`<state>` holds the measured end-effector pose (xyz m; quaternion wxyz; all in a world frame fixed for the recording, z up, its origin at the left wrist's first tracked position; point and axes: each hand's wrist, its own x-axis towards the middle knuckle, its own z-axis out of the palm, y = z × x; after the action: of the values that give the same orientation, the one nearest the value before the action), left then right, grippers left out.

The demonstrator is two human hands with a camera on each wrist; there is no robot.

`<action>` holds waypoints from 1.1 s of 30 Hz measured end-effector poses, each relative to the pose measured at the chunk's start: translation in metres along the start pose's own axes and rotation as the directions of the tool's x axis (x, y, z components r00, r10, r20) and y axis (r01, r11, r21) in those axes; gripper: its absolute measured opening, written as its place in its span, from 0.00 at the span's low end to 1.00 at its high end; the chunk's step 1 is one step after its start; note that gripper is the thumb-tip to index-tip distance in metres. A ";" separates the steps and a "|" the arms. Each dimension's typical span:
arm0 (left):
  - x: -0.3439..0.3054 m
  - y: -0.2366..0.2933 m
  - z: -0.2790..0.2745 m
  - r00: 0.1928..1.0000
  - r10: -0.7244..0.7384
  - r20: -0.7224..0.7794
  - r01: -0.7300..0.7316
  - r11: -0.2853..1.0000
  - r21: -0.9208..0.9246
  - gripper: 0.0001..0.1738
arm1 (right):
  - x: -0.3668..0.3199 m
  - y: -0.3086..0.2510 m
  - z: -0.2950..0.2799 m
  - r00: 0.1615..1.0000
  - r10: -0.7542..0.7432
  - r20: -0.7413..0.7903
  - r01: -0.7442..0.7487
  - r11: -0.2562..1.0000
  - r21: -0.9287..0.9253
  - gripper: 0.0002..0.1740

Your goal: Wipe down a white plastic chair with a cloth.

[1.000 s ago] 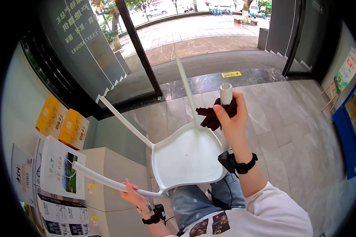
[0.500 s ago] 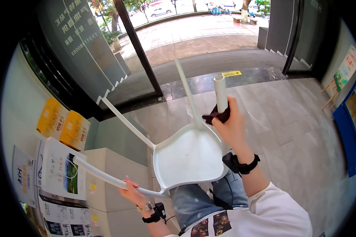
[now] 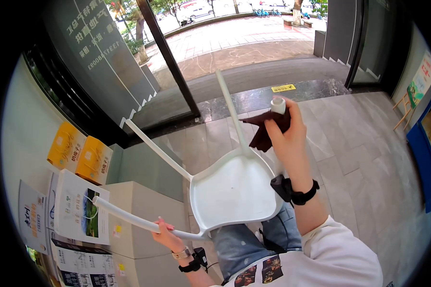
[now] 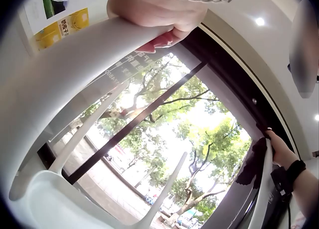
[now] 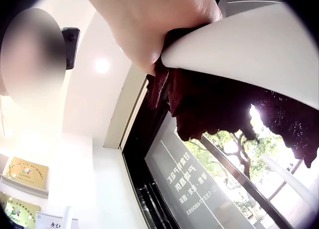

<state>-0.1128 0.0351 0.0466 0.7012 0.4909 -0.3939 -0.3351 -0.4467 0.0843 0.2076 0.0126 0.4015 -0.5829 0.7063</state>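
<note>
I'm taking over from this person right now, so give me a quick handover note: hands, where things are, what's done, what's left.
Left hand: grips a chair leg, steadying the upturned white chair on the lap.
Right hand: holds a dark red cloth wrapped round another leg, just under its leg tip.
Done: the cloth sits at that leg's end, so that leg looks nearly wiped.
Left: probably the other legs and the seat underside. The pictures do not show which are clean.

Head view: looks downward from above the upturned chair [image 3: 234, 186]. Wrist views: close, looking upward. All three share its legs.
</note>
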 end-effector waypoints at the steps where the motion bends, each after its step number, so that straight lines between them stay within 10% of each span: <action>1: 0.000 0.000 -0.001 1.000 0.009 -0.002 -0.009 1.000 0.000 0.10 | -0.007 -0.004 -0.004 0.995 0.095 0.030 -0.096 0.995 0.033 0.21; 4: 0.000 -0.002 -0.003 1.000 0.003 -0.008 -0.003 1.000 0.003 0.10 | -0.016 0.016 -0.008 0.994 -0.108 0.026 0.108 0.994 0.002 0.18; 11: -0.001 -0.003 -0.007 1.000 -0.004 -0.006 0.004 1.000 0.003 0.11 | -0.032 0.003 -0.018 0.966 0.197 0.167 -0.229 0.953 0.198 0.15; 17: -0.003 0.003 -0.006 0.999 0.040 0.008 -0.040 0.999 0.024 0.10 | -0.027 0.010 -0.021 0.994 -0.014 0.108 0.018 0.999 -0.039 0.15; 33: -0.003 -0.001 0.002 1.000 0.013 -0.019 -0.013 0.999 0.031 0.12 | -0.007 0.001 -0.011 0.999 0.019 0.027 -0.017 0.998 -0.068 0.12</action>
<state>-0.1159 0.0370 0.0457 0.6994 0.5024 -0.3954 -0.3194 -0.4483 0.0962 0.2031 0.0117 0.4053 -0.6102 0.6806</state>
